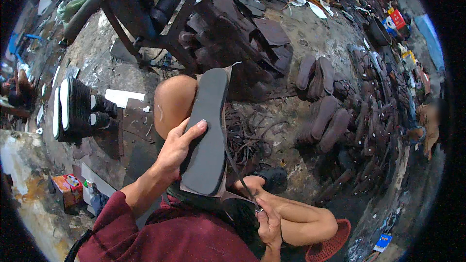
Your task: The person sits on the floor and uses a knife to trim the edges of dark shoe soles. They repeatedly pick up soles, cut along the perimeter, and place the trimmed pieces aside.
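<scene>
Right hand (pixel 268 221) pinching thin strap (pixel 238 174); left hand (pixel 177 148) clasping grey sole (pixel 208 131) mid-edge: light, flexible, probably grippy.

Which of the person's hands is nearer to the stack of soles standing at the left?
Left. The left hand grips the grey sole, closer to the stack of soles; the right hand is farther away, lower right.

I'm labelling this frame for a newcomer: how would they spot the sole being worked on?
Start at the bare knee mid-picture. Resting across it is a long dark grey sole, gripped by the left hand. Unlike the brown soles lying on the floor, it is raised and held.
</scene>
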A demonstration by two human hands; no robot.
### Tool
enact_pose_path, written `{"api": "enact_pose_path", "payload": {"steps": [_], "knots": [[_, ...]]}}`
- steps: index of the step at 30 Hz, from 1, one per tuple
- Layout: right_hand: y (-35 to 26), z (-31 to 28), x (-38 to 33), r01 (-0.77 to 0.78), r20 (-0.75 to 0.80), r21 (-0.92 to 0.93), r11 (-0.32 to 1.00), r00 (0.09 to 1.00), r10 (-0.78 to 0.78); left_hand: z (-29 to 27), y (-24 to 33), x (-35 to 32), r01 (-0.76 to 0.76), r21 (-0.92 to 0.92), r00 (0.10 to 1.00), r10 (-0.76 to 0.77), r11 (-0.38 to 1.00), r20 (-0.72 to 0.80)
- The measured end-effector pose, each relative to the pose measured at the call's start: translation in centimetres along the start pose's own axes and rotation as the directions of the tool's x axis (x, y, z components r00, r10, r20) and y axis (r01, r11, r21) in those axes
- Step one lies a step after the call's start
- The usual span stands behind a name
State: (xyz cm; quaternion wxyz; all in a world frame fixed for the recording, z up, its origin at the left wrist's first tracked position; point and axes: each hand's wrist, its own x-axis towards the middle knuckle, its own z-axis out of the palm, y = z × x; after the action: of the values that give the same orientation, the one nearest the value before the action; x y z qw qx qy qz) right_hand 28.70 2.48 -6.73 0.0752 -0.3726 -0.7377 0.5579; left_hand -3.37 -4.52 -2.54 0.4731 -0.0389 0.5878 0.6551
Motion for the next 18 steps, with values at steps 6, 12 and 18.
{"api": "enact_pose_path", "payload": {"steps": [6, 12, 18], "knots": [[1.2, 1.0, 4.4, 0.24, 0.006, -0.08, 0.968, 0.971, -0.24, 0.5, -0.2, -0.2, -0.033, 0.021, 0.999, 0.033, 0.999, -0.03], [0.3, 8.0, 12.8, 0.21, -0.119, 0.094, 0.973, 0.973, -0.198, 1.0, -0.9, 0.5, -0.082, 0.06, 0.996, 0.084, 0.995, -0.026], [-6.3, 10.9, 21.5, 0.492, -0.327, 0.231, 0.839, 0.852, -0.41, 1.1, -1.1, 0.7, -0.094, -0.001, 0.994, 0.094, 0.996, -0.047]]}}
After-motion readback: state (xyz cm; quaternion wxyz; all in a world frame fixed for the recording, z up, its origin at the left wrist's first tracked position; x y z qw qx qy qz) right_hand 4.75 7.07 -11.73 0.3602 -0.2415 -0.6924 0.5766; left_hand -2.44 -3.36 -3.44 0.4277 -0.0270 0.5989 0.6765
